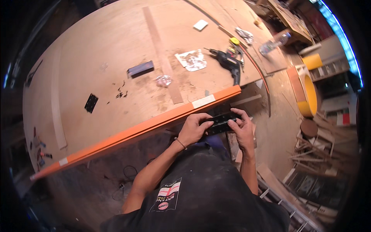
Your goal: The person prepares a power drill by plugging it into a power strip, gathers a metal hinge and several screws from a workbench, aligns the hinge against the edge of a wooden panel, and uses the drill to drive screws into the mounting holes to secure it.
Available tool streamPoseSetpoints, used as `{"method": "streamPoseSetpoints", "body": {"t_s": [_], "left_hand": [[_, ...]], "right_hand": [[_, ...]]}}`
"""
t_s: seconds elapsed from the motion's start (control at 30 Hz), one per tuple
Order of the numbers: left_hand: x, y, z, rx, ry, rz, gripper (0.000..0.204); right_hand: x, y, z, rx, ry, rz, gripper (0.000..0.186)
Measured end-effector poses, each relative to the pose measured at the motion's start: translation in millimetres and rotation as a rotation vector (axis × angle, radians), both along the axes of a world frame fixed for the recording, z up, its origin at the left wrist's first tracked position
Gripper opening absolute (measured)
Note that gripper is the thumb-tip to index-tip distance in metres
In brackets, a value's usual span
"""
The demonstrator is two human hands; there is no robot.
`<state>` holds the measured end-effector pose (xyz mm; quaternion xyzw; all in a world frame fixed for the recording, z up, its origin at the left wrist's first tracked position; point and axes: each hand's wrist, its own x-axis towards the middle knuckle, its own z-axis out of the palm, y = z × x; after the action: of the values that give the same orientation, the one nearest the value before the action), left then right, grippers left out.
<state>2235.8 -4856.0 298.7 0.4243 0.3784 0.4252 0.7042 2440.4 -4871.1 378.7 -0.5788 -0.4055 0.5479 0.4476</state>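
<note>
Black and probably metal, a hinge-like plate (220, 123) sits just right of centre, unfastened, each end pinched between thumb and fingers of the left hand (196, 127) and right hand (244, 128); another dark plate (91, 103) lies centre-left.

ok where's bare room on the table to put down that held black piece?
Largest: far side of the dark box, between the pale strip at left and the brown strip. Smaller: between the loose black plate and the orange edge. Crowded: right side, where drill, foil sheet and yellow item cluster.
</note>
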Motion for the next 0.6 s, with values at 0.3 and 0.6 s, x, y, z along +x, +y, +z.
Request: {"method": "streamPoseSetpoints", "body": {"t_s": [0.3, 0.6], "left_hand": [[3, 38, 9, 0.183, 0.379, 0.257, 0.017], [35, 47, 9, -0.272, -0.201, 0.89, 0.034]], "right_hand": [[28, 117, -14, -0.087, -0.382, 0.831, 0.019], [-1, 244, -41, -0.091, -0.103, 1.11, 0.024]]}}
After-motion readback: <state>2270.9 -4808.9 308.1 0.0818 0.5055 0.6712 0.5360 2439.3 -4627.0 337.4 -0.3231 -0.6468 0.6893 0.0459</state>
